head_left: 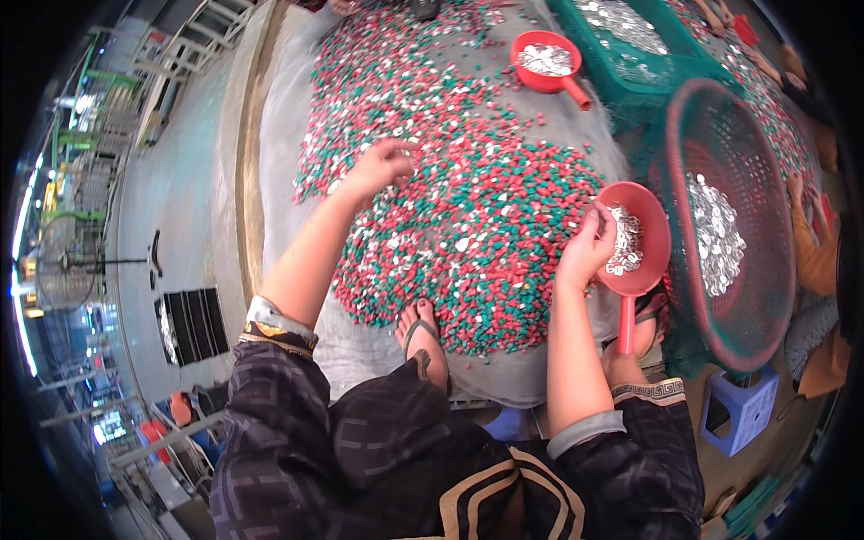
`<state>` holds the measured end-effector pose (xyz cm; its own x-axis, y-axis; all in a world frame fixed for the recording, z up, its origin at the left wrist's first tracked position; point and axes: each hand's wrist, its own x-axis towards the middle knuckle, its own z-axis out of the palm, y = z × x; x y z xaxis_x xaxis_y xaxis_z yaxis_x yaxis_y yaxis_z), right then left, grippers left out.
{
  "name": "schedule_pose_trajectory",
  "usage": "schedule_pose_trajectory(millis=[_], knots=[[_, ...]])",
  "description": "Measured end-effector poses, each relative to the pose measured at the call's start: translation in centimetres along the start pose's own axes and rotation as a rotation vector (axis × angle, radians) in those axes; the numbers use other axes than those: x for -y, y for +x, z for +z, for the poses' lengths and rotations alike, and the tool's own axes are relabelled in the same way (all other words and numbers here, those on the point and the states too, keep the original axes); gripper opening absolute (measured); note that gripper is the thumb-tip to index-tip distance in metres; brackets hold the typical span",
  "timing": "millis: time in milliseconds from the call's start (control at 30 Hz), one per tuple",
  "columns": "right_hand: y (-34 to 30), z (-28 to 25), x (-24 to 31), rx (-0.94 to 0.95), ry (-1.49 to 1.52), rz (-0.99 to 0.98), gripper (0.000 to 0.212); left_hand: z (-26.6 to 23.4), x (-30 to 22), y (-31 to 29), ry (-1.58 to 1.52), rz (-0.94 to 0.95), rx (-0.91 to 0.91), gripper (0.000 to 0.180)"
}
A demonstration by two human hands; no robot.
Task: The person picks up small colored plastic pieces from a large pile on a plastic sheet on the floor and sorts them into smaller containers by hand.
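Above a wide spread of small red and green pieces (504, 207), my left hand (382, 166) hangs with its fingers curled together. Small silvery-white parts lie scattered among the pieces, and one shows close to my left fingertips. Whether those fingers grip it, I cannot make out. My right hand (587, 245) is at the left rim of a red plastic dipper (650, 281), its fingers drawn together and pointing up. What they hold, if anything, is hidden. Several silvery parts (625, 243) lie inside the dipper, whose handle points toward me.
A large red-rimmed mesh basket (733, 355) with silvery parts leans at the right. Farther off are another red dipper (576, 94) and a green crate (621, 90), both holding silvery parts. A blue stool (742, 409) stands at lower right. Other people's hands work at far right.
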<state>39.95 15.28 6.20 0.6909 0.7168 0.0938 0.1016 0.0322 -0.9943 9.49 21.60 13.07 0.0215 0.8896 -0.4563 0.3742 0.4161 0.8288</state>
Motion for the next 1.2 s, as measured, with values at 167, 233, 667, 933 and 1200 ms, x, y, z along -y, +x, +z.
schedule_pose_trajectory(millis=[167, 233, 667, 933, 1200], knots=[[-3.8, 2.1, 0.3, 0.306, 0.040, 0.128, 0.013, 2.4, 10.0, -4.7, 0.375, 0.001, -0.055, 0.018], [-5.1, 2.6, -1.4, 0.468, 0.070, 0.266, 0.013, 6.0, 13.2, -4.5, 0.451, 0.137, -0.072, 0.017], [-10.3, 2.8, -2.0, 0.999, -0.372, 0.675, 0.024, 10.7, 15.0, -6.0, -0.209, -0.036, -0.042, 0.014], [-13.2, 2.8, -3.6, 1.088, -0.380, 0.554, 0.021, 2.5, 18.2, -7.6, -0.111, -0.147, -0.421, 0.013], [-16.9, 5.0, -6.6, 1.299, -0.463, 0.305, 0.024, 2.6, 18.6, -6.3, 0.696, -0.075, -0.497, 0.010]])
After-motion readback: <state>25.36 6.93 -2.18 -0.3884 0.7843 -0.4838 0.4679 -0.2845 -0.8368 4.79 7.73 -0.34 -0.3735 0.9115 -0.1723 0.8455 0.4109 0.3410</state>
